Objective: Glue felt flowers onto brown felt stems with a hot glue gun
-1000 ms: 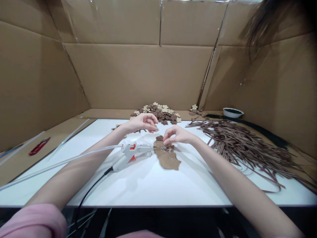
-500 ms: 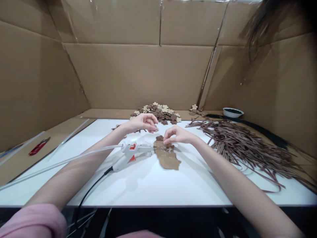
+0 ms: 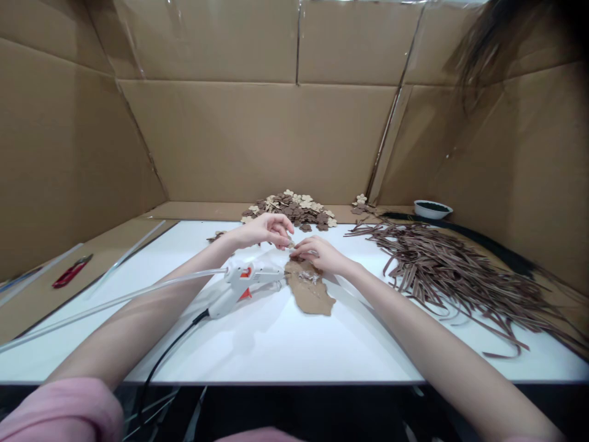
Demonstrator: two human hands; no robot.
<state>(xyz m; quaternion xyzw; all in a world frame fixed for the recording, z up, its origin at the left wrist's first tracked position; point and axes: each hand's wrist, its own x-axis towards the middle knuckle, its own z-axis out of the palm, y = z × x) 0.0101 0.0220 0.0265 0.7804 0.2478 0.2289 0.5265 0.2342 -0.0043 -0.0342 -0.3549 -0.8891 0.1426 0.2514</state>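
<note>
On the white tabletop, both hands meet just beyond the far end of the brown leaf-shaped cutout. Right hand has shifted from half a second ago: then it was raised and arched over the cutout's far end, now it lies lower and further forward, fingertips touching those of the left hand. Left hand has hardly moved; its fingers are pinched together on a small piece, too small to identify. Whether the right fingers grip it too cannot be told. Judgement: the piece is being passed or adjusted between hands. Glue gun lies untouched beside the cutout; flower-shaped cutouts are heaped behind, brown strips to the right.
</note>
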